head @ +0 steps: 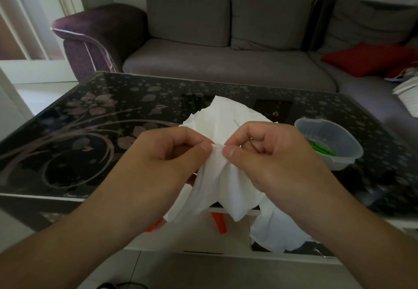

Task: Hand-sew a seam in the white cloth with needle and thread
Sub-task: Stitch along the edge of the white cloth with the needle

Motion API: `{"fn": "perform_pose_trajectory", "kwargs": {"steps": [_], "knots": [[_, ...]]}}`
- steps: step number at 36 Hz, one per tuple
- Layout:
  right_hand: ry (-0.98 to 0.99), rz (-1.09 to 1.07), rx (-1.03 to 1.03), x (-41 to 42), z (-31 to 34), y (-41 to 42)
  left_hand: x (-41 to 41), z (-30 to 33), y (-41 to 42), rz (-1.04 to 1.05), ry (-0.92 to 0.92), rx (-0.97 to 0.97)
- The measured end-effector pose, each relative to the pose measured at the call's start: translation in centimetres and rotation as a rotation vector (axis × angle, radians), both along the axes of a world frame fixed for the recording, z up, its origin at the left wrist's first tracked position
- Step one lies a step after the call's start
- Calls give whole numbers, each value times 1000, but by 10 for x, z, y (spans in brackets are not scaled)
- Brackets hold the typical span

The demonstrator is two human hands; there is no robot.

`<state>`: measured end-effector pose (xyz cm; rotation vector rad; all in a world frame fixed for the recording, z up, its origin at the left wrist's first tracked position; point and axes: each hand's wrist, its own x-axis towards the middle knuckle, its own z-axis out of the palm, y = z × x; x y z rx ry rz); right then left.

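Crumpled white cloth (222, 171) hangs above the table's (67, 130) near edge, pinched by left hand (167, 153) and right hand (267, 153) fingers; thin needle (237, 123) points away beyond the right-hand fingers.

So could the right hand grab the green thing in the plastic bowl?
Probably yes, but not right away. The right hand is pinching the white cloth. The clear plastic bowl sits open just beside it, with nothing blocking the green item.
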<state>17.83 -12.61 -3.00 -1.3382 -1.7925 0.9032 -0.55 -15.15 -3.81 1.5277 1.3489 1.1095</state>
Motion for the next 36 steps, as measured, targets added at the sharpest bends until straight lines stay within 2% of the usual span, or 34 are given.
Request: {"fn": "perform_pose_trajectory", "kwargs": {"steps": [4, 9, 16, 19, 21, 26, 32, 36], "knots": [[-15, 26, 50, -1, -1, -1, 0, 1, -2, -52, -14, -8], [-18, 34, 43, -1, 1, -2, 0, -1, 0, -13, 58, 5], [104, -31, -190, 3, 10, 4, 2, 2, -2, 27, 1, -36], [218, -6, -275, 5, 14, 5, 2, 3, -2, 41, -18, -41], [254, 19, -252, 7, 16, 0, 2, 3, -2, 46, -20, -43], [54, 44, -99, 9, 15, -9, 2, 3, -2, 47, -33, -37], [-60, 65, 97, 5, 11, -11, -1, 3, -1, 38, -46, -20], [-80, 62, 135, 5, 9, -11, -1, 2, -1, 28, -58, -28]]}}
